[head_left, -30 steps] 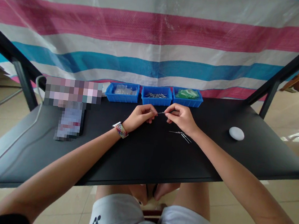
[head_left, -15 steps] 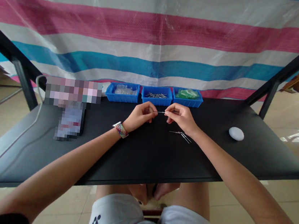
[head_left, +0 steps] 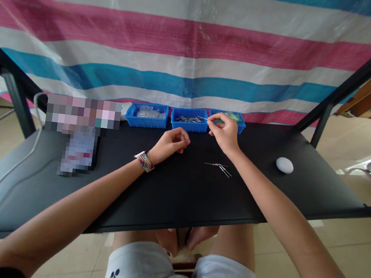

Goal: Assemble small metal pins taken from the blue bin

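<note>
My right hand is closed, pinching a thin metal pin between thumb and fingertips. The pin reaches left over the middle blue bin, which holds a pile of similar metal pins. My left hand hovers or rests just in front of that bin, fingers curled and thumb against them; whether anything small is between them is hidden. Several loose metal pins, some with a thicker section, lie on the black table nearer me, left of my right forearm.
A left blue bin holds clear plastic pieces. The right blue bin, partly behind my right hand, contains green material. A white round object sits at right. Blurred items and a pale cable are at left. Striped sheeting hangs behind.
My hands have come apart. My right hand has risen toward the middle bin with the pin, while my left hand stays low, no longer touching it. The view has shifted slightly.
</note>
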Demonstrator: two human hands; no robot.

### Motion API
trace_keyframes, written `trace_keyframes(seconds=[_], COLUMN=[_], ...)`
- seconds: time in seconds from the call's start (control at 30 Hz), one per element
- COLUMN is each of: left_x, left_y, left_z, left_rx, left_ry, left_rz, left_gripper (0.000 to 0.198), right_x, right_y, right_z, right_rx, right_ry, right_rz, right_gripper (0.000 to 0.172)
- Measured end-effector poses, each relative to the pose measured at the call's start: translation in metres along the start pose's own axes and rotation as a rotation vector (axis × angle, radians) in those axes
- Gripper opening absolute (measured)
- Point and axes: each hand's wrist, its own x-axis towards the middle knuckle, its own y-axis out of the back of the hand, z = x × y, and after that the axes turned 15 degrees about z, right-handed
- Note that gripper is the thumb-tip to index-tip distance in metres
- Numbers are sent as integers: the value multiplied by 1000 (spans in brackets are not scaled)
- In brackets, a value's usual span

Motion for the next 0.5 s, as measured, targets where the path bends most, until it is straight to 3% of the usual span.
trace_keyframes(seconds=[0.07, 0.13, 0.23, 0.37, 0.5], left_x=[0, 0, 0, 0, 0], left_y=[0, 1, 1, 1, 1], left_z=[1, 1, 0, -2, -1], left_rx=[1, -5, -14, -2, 10], left_ry=[0, 0, 0, -6, -13], left_rz=[-1, -3, -4, -11, -18], left_gripper=[26, 25, 24, 23, 22], right_x=[10, 16, 17, 16, 5], right_y=[-7, -13, -11, 19, 58], right_z=[3, 6, 7, 1, -10], right_rx=[-100, -173, -232, -253, -332], right_ry=[112, 201, 244, 220, 49], right_rz=[12, -57, -129, -102, -421], right_gripper=[10, 12, 15, 17, 14])
